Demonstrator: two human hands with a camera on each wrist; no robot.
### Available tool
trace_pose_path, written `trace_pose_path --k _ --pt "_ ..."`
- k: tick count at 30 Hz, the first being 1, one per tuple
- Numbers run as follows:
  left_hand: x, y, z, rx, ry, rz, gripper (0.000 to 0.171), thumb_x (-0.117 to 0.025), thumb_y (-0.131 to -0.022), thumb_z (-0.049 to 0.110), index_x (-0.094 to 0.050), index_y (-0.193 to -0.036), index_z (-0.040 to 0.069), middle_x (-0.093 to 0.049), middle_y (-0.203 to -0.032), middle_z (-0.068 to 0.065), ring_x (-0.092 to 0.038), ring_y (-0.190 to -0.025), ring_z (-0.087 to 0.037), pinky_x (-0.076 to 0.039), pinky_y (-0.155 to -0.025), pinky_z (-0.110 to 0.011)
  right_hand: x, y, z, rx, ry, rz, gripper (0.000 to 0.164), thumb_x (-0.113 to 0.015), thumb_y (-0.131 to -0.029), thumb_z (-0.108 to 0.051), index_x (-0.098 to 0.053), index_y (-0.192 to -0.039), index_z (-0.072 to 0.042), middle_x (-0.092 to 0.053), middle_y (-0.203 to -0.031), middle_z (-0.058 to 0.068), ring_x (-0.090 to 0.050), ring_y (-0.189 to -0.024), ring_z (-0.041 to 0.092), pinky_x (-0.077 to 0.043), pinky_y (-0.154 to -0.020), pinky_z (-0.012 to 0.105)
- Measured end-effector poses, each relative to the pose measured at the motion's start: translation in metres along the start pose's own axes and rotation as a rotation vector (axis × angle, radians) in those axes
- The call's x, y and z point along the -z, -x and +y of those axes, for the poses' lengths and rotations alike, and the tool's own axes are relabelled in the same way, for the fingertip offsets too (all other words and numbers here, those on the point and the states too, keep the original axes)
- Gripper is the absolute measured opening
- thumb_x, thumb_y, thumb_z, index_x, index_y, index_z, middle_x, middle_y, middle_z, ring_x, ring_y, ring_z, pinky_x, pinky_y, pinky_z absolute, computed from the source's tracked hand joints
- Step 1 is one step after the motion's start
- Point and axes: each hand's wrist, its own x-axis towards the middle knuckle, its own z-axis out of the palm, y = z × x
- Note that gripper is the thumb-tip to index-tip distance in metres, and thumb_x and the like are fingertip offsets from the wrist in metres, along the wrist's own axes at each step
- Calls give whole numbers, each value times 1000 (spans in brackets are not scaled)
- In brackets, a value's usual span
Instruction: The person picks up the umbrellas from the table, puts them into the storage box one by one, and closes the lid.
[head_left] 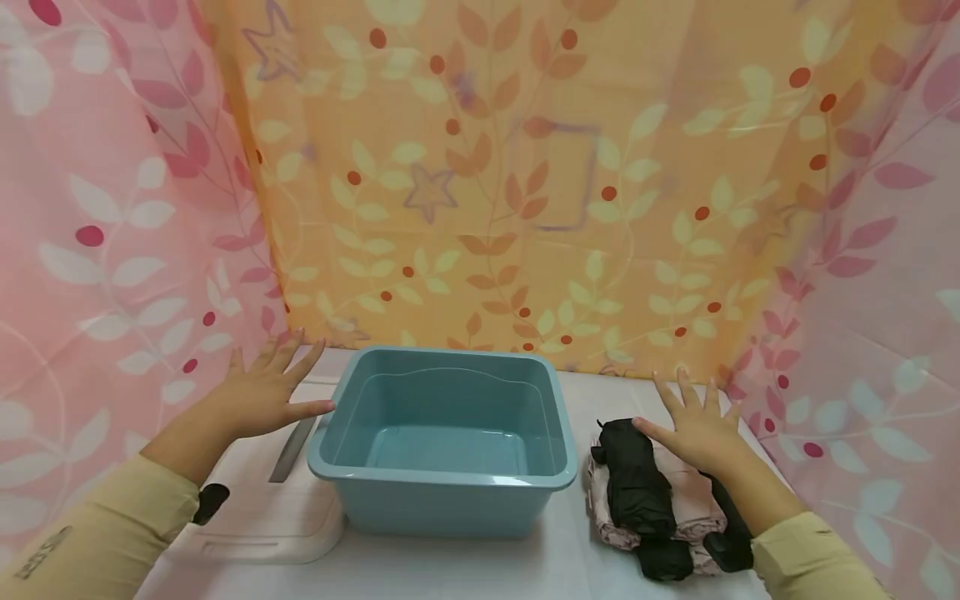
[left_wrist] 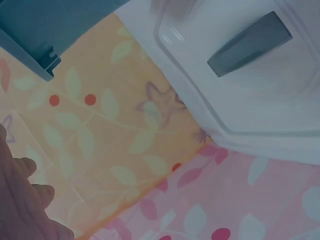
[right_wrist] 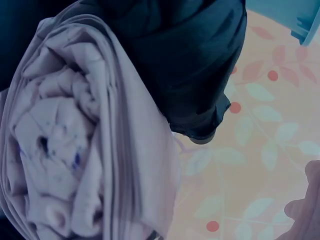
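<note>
A blue-grey plastic bin (head_left: 442, 508) stands upright in the middle of the table, with nothing inside it. To its left, my left hand (head_left: 258, 398) hovers with fingers spread, thumb tip near the bin's rim. Under that hand lies a white lid (head_left: 277, 533) with a grey handle (head_left: 291, 457). My right hand (head_left: 701, 429), fingers also spread, is over a bundle right of the bin. This bundle has rolled pale pink cloth (head_left: 690, 492) and a black folded umbrella-like roll (head_left: 637, 487) on top. The right wrist view shows the cloth's coiled end (right_wrist: 60, 135) close up.
A white cloth covers the table (head_left: 465, 571). Behind it hangs an orange leaf-patterned curtain (head_left: 495, 192), with pink curtains (head_left: 97, 275) at both sides. More black rolled fabric (head_left: 663, 560) lies at the bundle's near side.
</note>
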Motion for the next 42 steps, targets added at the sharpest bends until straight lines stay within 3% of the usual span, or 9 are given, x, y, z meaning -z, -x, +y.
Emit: trace_pose_path --k 18,29,35,38,42 --pt "-2 -4 4 -3 10 -3 100 -35 -74 81 -1 -148 22 4 -151 -20 2 -132 -51 22 -88 -69 7 4 -2 10 -10 -17 90 -36 -83 -71 7 -147 -24 5 -148 28 13 -124 61 23 -79 73" --pt "1 0 10 -2 -14 -4 103 -32 -72 82 -8 -148 18 3 -151 -20 4 -132 -52 22 -87 -70 6 -1 -5 24 2 -17 92 -37 -82 -72 5 -147 -24 4 -148 28 13 -125 60 20 -81 75" --pt "-5 1 18 -20 -32 -1 105 -31 -72 83 -7 -148 16 4 -152 -19 2 -133 -50 18 -90 -70 7 -3 -8 35 7 -24 92 -38 -82 -72 6 -147 -23 4 -148 28 12 -125 60 20 -81 74" --pt "-7 4 25 -24 -56 -4 107 -31 -72 83 -6 -148 13 3 -152 -18 8 -135 -45 16 -91 -70 8 -3 -10 45 13 -30 92 -38 -82 -71 5 -147 -22 3 -148 29 8 -125 62 18 -82 75" --pt "-11 9 35 -51 -39 1 109 -39 -72 80 -7 -148 10 1 -152 -18 11 -136 -42 13 -92 -71 9 -5 -15 48 -5 -48 91 -38 -82 -71 4 -148 -22 4 -148 29 8 -125 62 16 -83 75"
